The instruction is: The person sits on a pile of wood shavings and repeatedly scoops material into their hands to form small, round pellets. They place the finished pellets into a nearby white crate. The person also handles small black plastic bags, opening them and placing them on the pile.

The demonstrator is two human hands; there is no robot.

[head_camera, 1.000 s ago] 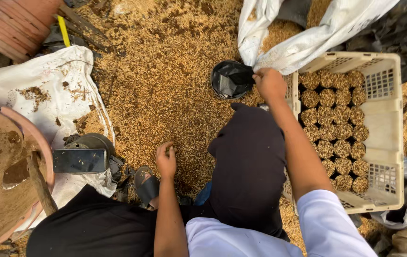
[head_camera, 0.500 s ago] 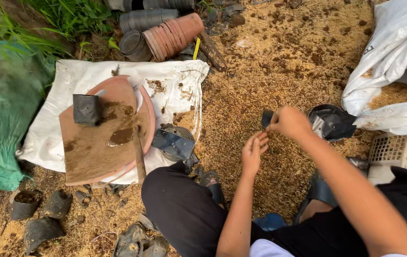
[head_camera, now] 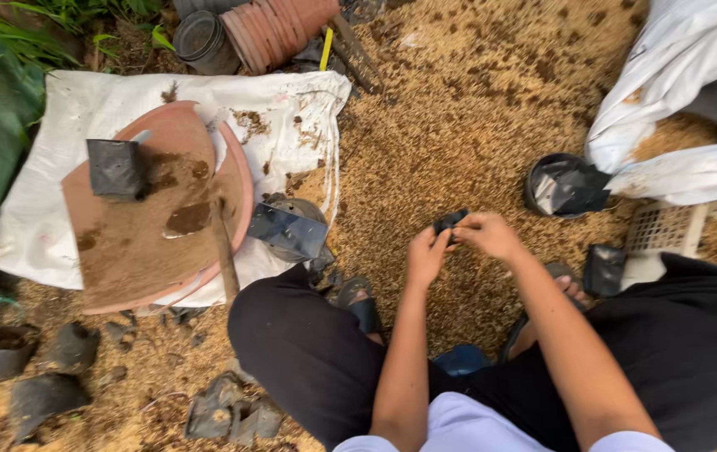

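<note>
Both hands meet low over the husk-strewn ground, between the spread knees. Left hand and right hand pinch one small black plastic bag, folded or crumpled, held up off the ground. Left grip: fingertips closed on the bag's near-left edge, thumb just under it. Right grip: thumb and forefinger closed on the bag's right side, remaining fingers curled beneath. No gap between either grip and the bag; both touching it, so neither nearer than the other. Bag's long axis roughly side to side, running from the left grip up and across to the right grip, tilted a little upward on the far end. Whether the mouth is already opened, cannot tell — too small and half hidden by fingers.

Beyond the right grip and further right, an open black pot bag standing on the husks, well apart from the hands. Just beyond that, white sacks. Near the right knee, a pale plastic crate, partly hidden. To the left of the left grip, past the left knee, another flattened black bag lying on a dark round thing. Further left, a terracotta-coloured basin holding soil, with a small filled black bag on it, all resting on a white sack sheet. Stacked pots far beyond.
</note>
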